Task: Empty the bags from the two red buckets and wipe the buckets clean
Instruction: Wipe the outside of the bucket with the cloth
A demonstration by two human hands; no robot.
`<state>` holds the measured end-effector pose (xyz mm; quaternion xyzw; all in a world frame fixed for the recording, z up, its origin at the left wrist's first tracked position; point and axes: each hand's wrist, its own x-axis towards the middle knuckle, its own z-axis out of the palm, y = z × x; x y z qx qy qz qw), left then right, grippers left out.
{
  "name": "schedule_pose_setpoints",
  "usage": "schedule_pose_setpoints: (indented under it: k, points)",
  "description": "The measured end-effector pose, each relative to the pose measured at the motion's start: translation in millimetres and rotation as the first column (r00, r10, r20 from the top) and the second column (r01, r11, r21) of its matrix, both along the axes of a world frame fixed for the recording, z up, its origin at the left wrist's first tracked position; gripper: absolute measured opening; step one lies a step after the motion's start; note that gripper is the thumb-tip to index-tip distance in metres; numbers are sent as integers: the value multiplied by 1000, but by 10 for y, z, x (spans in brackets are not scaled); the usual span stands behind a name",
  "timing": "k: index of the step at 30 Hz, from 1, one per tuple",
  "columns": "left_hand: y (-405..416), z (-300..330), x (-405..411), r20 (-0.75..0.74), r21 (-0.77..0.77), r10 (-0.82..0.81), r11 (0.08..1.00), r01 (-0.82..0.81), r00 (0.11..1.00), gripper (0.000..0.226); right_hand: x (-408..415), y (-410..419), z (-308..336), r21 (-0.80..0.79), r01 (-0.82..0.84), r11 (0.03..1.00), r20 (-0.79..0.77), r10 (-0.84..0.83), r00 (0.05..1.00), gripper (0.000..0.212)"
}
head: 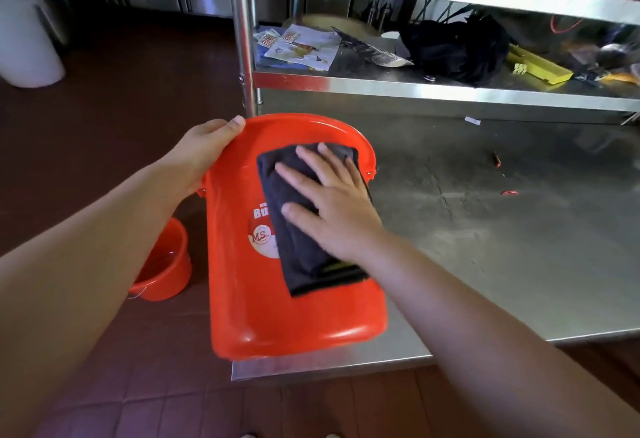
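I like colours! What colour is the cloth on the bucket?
Black, or very dark grey. The cloth shows in the head view.

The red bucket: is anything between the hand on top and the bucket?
Yes. A dark cloth lies between the right hand and the side of the red bucket; flat fingers press it down. The left hand grips the rim directly.

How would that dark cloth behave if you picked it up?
Probably floppy: the cloth lies folded and follows the curve of the bucket. Likely light, since the flat right hand moves it. It may slide on the glossy plastic.
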<state>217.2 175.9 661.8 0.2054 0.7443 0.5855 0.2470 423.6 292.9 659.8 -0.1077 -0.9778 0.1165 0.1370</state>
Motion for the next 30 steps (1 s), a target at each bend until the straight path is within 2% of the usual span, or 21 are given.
schedule_pose_setpoints:
  k: [4,7,12,15,20,22,24,25,28,30]
  points:
    - [56,-54,77,-8,22,42,999,-42,999,33,-296,365,109,-103,83,991,44,-78,996,52]
    - [45,-139,164,39,70,86,994,-88,996,34,-250,325,100,-36,82,996,56,-80,995,54]
    - [8,-253,317,35,123,82,989,-86,996,32,224,-3,54,58,62,996,67,-66,996,62]
    - [-56,-266,319,13,121,59,991,-60,998,31,602,-248,-33,52,19,998,84,-24,996,61]
    - [-155,-243,268,-24,140,43,989,-39,999,16,1196,-511,-266,20,-34,999,71,33,997,57]
    - [-79,-123,232,-208,91,44,996,-25,977,27,1298,-558,-289,10,-22,1000,67,21,998,57]
    - [100,47,260,-443,-10,-19,1000,16,896,36,1299,-606,-271,7,-1,1000,70,0,998,57]
    - [207,126,303,-470,-53,-73,997,54,880,36,1279,-631,-261,11,2,1000,70,-3,998,57]
    - [457,201,393,-422,-255,-234,958,133,876,44,1215,-703,-250,35,5,999,62,-7,998,57]
    - [509,210,379,-389,-316,-240,942,116,890,51,1169,-694,-244,47,2,999,59,-5,998,57]
